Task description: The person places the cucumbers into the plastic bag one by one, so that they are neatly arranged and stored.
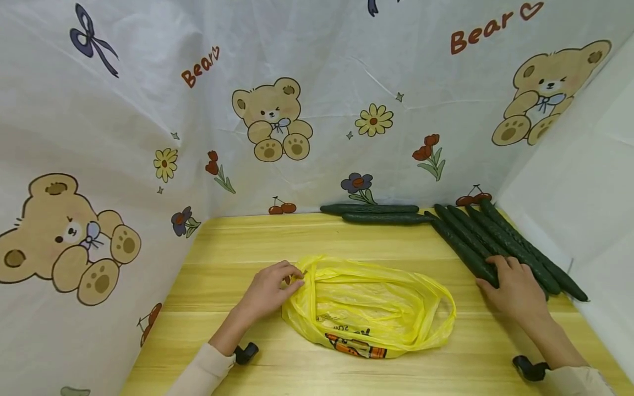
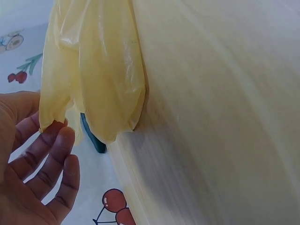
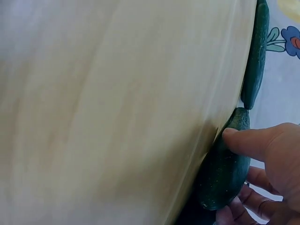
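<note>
A yellow plastic bag lies on the table with its mouth spread wide and a printed orange picture on its near side. My left hand pinches the bag's left edge near a handle; the left wrist view shows the fingertips at the hanging yellow film. Over on the right, my right hand grips the near end of a dark green cucumber, thumb on one side and fingers on the other, as the cucumber shows in the right wrist view. More cucumbers lie alongside it.
Two cucumbers lie crosswise along the back of the wood-grain table. White cloth printed with bears and flowers rises behind and at the left. A plain white wall borders the right.
</note>
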The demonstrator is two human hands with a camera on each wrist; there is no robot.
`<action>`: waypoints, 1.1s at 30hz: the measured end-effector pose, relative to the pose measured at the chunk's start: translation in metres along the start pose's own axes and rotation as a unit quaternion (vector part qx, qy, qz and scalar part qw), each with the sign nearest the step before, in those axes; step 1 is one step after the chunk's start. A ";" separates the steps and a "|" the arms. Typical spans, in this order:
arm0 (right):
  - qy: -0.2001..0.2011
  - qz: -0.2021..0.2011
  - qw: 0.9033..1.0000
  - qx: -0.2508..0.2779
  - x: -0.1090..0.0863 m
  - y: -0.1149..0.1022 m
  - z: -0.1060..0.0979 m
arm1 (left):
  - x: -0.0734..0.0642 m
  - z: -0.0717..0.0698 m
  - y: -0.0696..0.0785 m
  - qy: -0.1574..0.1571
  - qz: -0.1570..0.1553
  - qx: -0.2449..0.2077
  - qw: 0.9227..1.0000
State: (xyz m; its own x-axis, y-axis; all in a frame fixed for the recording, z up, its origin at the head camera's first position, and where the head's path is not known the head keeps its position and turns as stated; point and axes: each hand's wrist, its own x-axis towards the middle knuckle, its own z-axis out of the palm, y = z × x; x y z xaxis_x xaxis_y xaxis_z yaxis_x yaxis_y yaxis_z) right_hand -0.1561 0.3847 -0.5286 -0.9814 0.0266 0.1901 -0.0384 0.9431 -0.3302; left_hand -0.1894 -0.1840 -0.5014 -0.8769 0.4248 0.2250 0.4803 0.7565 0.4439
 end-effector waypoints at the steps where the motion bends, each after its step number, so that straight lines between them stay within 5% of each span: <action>1: 0.001 0.001 1.000 0.000 0.000 0.000 0.000 | 0.000 0.001 0.000 0.000 0.000 0.004 1.000; 13: -0.007 0.003 1.000 -0.017 0.004 0.002 0.000 | -0.001 0.000 0.003 -0.025 -0.003 0.035 0.999; 23: -0.015 0.012 1.000 -0.020 0.005 0.005 0.002 | -0.003 0.003 0.005 -0.095 -0.002 0.049 0.994; 33: -0.024 0.018 0.999 -0.010 0.006 0.010 -0.002 | -0.001 0.000 0.009 -0.037 -0.013 0.019 0.999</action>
State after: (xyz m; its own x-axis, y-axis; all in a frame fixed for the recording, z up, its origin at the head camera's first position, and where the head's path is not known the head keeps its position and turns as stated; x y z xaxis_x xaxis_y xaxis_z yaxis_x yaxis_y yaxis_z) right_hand -0.1618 0.3946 -0.5293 -0.9900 0.0455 0.1333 0.0009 0.9485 -0.3168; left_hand -0.1842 -0.1778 -0.4972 -0.8863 0.4385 0.1488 0.4585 0.7861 0.4145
